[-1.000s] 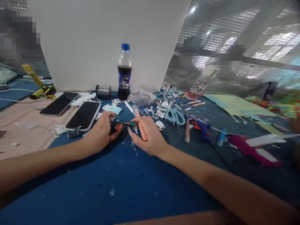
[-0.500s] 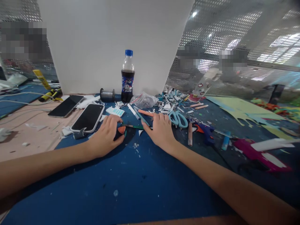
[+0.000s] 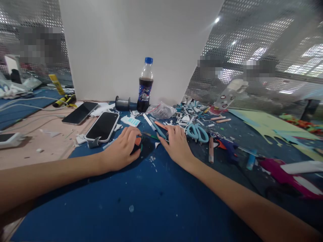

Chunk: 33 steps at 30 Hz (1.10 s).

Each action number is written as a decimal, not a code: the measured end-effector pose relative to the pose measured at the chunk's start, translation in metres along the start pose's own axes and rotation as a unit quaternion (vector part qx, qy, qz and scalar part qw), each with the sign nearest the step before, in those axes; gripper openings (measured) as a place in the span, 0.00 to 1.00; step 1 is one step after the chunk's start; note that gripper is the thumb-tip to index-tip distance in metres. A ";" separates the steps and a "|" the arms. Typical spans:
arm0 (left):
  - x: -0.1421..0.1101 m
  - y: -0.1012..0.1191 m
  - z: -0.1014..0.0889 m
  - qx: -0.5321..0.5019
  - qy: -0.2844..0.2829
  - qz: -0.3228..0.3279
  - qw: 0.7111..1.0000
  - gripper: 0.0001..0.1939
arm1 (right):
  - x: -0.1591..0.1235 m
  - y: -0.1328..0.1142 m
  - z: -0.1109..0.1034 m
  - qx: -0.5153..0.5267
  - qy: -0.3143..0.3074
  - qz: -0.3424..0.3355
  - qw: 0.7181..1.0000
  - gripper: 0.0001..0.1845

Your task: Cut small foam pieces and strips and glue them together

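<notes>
The orange tool (image 3: 161,125) has moved from within the right hand (image 3: 179,145) to just beyond its part-open fingers, whose hold cannot be told, while the left hand (image 3: 119,148) curls around a dark, orange-marked piece (image 3: 137,141), apparently steadying it.

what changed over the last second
The orange pen, earlier gripped in the right hand, has shifted away from the body, beside the blue-grey pen; release is unclear. The left hand still holds a dark-and-orange object. Bottle and scissors stayed put.

Markers (image 3: 149,122) crowd the right hand (image 3: 178,145); nearer tabletop (image 3: 151,201) lies open.
</notes>
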<state>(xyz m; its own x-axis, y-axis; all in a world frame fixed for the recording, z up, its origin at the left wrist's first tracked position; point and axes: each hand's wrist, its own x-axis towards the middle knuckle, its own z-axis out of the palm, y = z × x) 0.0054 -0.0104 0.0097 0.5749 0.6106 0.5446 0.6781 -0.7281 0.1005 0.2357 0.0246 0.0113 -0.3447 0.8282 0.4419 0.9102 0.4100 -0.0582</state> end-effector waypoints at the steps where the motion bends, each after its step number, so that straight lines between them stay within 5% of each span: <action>1: 0.000 0.000 0.000 -0.004 0.002 0.002 1.000 0.11 | 0.000 0.000 0.000 0.000 -0.003 -0.001 1.000 0.22; 14: 0.002 0.002 -0.003 -0.023 -0.017 -0.009 1.000 0.08 | -0.001 0.004 0.007 -0.016 0.040 0.001 0.999 0.19; 22: 0.000 0.004 -0.005 -0.014 0.013 0.005 1.000 0.15 | -0.001 -0.004 0.000 0.003 -0.006 0.002 1.000 0.19; 33: -0.004 0.001 -0.002 -0.032 -0.031 -0.048 0.998 0.20 | -0.003 -0.006 -0.004 0.007 -0.032 -0.001 0.999 0.19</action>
<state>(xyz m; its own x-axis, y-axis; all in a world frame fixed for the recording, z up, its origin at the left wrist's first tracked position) 0.0024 -0.0143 0.0093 0.5376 0.6955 0.4767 0.7020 -0.6823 0.2040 0.2317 0.0184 0.0137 -0.3613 0.8495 0.3845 0.9062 0.4171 -0.0698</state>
